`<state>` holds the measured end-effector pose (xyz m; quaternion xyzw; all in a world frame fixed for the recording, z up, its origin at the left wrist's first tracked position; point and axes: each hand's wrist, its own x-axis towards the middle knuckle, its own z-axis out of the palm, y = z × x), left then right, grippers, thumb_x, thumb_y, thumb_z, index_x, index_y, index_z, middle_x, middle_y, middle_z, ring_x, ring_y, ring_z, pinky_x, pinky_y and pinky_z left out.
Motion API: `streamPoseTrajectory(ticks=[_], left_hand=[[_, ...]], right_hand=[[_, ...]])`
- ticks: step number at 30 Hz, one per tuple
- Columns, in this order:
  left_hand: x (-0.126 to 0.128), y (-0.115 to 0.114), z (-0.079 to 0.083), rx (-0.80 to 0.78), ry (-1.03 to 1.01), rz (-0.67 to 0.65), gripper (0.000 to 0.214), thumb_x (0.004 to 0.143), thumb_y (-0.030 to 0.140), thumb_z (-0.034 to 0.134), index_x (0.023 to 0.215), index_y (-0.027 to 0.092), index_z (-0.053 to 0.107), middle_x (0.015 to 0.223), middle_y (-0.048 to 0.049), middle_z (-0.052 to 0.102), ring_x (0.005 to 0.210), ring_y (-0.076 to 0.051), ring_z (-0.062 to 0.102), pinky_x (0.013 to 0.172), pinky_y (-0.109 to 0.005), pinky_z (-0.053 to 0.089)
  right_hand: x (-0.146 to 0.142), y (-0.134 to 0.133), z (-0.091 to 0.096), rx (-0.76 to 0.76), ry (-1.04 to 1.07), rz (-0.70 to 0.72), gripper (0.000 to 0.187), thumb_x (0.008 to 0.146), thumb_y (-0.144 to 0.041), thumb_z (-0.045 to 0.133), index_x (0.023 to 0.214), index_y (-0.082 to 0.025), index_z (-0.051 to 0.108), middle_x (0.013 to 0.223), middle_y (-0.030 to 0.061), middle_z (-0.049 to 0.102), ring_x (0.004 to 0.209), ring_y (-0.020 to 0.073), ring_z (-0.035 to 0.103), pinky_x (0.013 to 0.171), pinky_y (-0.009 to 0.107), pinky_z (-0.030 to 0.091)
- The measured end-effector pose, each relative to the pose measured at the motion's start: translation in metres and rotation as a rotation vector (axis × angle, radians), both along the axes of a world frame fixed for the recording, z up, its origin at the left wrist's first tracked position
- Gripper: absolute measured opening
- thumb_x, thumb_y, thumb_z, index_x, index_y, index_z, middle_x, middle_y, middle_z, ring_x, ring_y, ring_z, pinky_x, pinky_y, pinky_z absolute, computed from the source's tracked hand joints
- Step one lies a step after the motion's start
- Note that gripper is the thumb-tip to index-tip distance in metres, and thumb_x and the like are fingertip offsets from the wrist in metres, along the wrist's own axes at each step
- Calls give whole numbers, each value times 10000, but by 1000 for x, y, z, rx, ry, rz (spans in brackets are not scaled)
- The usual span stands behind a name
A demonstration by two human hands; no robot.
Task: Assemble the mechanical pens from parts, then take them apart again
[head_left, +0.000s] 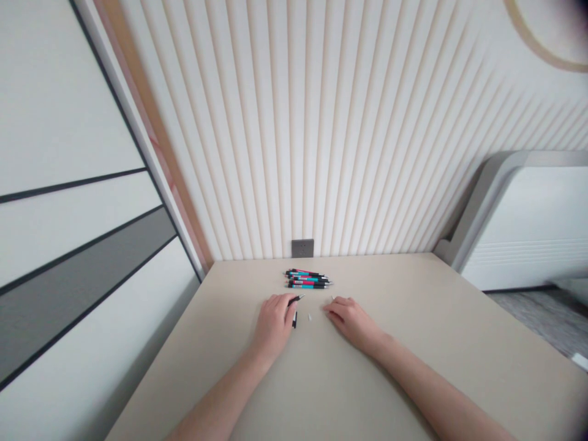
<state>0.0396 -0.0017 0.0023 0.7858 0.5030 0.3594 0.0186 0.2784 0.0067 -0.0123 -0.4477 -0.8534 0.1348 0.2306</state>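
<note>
Pinch at the left hand (pixel 273 326): fingers closed on a slim black pen section (pixel 297 299), its narrow end poking out past the fingertips, angled up and to the right toward the far side of the table. Just below that grip, a short black pen piece (pixel 294 320), right beside the fingers, contact with them impossible to tell from this angle. Right hand (pixel 353 323) palm down on the tabletop, empty, fingers loosely spread, tips pointing left toward the held section. Between the two hands, a small white fragment (pixel 309 317), nearer the left hand; a second white speck (pixel 332 297) just above the right fingertips. Ahead of both hands, a group of retractable pens (pixel 307 280), black with teal and pink bands, lying side by side, long axes running left to right, metal tips to the right. Left hand closer to that group, right hand somewhat farther off. All of it on a beige tabletop (pixel 404 318). Beyond the pens, at the far edge, a grey wall socket (pixel 302 248) set in ribbed cream wall panelling (pixel 294 153).
</note>
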Motion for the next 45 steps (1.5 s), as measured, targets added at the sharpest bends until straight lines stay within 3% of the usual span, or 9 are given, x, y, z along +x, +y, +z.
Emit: streamPoseTrajectory(ticks=[5,12,22,26,30,37,45], left_hand=[[-2,3,-3,-4,-8,14,151,937,221,496,1027,201,617,933,-38,690,889,-206,622,808,-356,472],[-2,3,-3,-10,-14,0,144,937,240,497,1001,201,620,914,-36,695,872,-205,635,796,-353,486],[0,2,-3,-22,2,-82,162,953,256,480,1020,213,621,938,-42,693,890,-203,628,807,-361,485],[1,0,1,-32,50,-156,164,964,250,471,1013,204,620,948,-51,690,896,-212,617,815,-374,478],[4,-3,4,-12,118,-252,162,968,256,480,1015,215,630,904,-47,680,865,-207,612,781,-355,470],[8,-8,6,57,174,-392,170,977,279,480,983,215,638,845,-35,684,834,-190,617,803,-352,461],[9,-11,7,19,151,-405,255,1000,255,408,896,191,632,782,-40,677,765,-186,610,759,-340,451]], right_hand=[[-14,-2,2,13,20,-83,246,957,-176,458,1000,-196,700,952,70,648,896,182,614,858,314,465],[-2,-9,8,-40,136,70,228,951,-240,498,1009,-207,716,1005,73,634,931,177,609,886,296,487],[-3,1,0,-70,175,17,215,938,-246,537,1066,-208,705,1010,75,662,933,180,625,885,305,494],[-2,-3,7,-3,117,-7,264,939,-338,552,1137,-210,670,1051,85,667,970,210,614,905,351,466],[-7,-12,17,71,139,17,293,995,-350,437,1168,-218,633,1062,83,675,994,205,601,887,350,435],[-18,-17,11,126,41,69,413,1030,-341,336,771,-186,618,736,42,630,723,165,557,742,305,403],[-18,-16,6,321,49,82,356,1010,-360,396,802,-185,626,747,55,625,735,188,536,713,311,400]])
